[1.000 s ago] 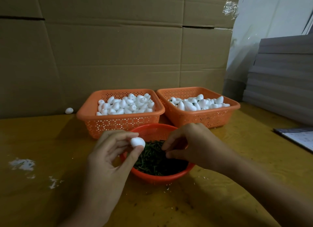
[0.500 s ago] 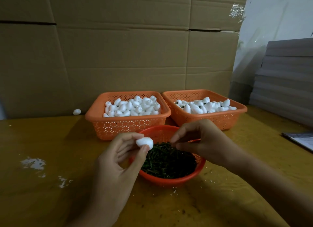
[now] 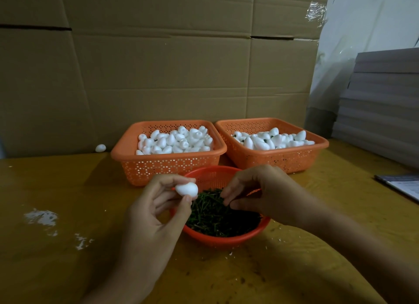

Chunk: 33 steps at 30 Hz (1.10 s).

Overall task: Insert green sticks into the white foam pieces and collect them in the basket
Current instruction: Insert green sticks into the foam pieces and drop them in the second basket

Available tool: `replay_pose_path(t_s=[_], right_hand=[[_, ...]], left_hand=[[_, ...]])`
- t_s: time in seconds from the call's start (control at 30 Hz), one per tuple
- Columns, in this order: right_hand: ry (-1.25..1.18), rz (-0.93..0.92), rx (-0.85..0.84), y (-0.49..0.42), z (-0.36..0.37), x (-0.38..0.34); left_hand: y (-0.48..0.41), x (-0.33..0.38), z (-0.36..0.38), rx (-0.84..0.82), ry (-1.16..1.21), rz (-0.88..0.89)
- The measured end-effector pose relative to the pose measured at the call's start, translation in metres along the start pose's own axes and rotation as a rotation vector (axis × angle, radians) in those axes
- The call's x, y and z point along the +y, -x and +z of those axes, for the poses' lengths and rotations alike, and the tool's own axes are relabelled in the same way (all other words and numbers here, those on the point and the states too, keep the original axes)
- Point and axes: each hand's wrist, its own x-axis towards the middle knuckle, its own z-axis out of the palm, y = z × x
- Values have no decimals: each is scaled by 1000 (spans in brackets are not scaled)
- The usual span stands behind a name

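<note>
Left hand (image 3: 154,213) pinches white foam piece (image 3: 187,188) at frame centre, over the left rim of the round bowl (image 3: 226,239). Right hand (image 3: 260,192) has its fingertips bunched in the green sticks (image 3: 217,217); whether it grips one cannot be told.

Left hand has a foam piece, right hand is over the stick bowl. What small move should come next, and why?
Probably the right hand pinches one of the green sticks and lifts it toward the foam piece held by the left hand: its fingertips are at the pile, and the foam shows no stick yet.
</note>
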Motion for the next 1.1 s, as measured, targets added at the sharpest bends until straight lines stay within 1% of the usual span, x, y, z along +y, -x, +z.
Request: replay_pose_path(t_s=[0.13,0.27,0.37,0.5,0.6,0.7,0.87,1.03,1.1], right_hand=[[144,-25,14,2,4,-1],[336,-33,-22,6,2,-4],[468,-52,-51,9,3,-7],[536,-84,-30,12,2,-9],[591,-100,1,15,2,-11],[611,-83,-20,17,1,-13],[709,-57,19,16,6,-8],[709,-30,48,15,7,-6],[715,-31,51,15,7,-6]], left_hand=[[2,-1,1,-15,15,-11],[2,-2,0,-18,52,-24],[2,-3,0,-44,31,-15],[1,-3,1,-78,-6,51],[0,0,2,-74,-38,117],[1,0,3,-92,-65,152],[2,1,4,-103,-119,173],[3,0,4,-79,-109,160],[2,-2,3,-75,-142,178]])
